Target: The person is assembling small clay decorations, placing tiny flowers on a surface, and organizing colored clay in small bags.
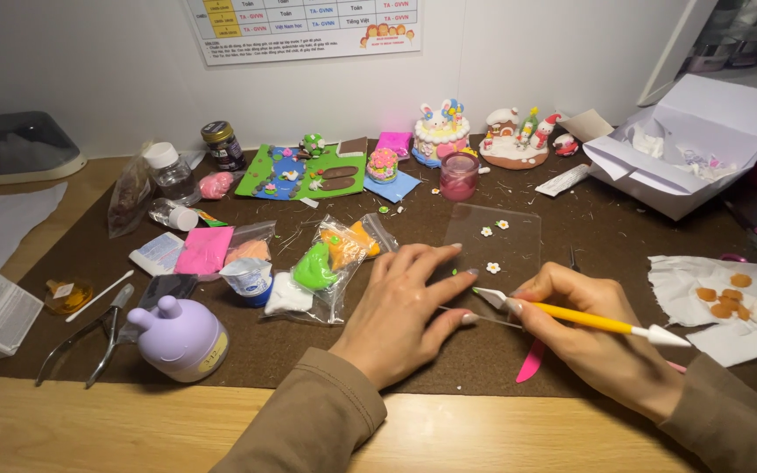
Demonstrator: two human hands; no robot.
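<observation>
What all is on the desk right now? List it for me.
Clear sheet: one, see-through, centre of the mat.
Small flowers: three, white, on the sheet.
Modelling tool: one, yellow handle, white ends.
Clay bags: several, green, orange, white and pink, left of centre.
Round container: one, lilac, front left.
Pliers: one pair, grey, far left.
Clay models: several, bright colours, along the wall.
Cardboard box: one, white, open, back right.
Orange pieces: several, on tissue, right.
Left hand: flat, pressing the sheet.
Right hand: grip on the tool.
</observation>
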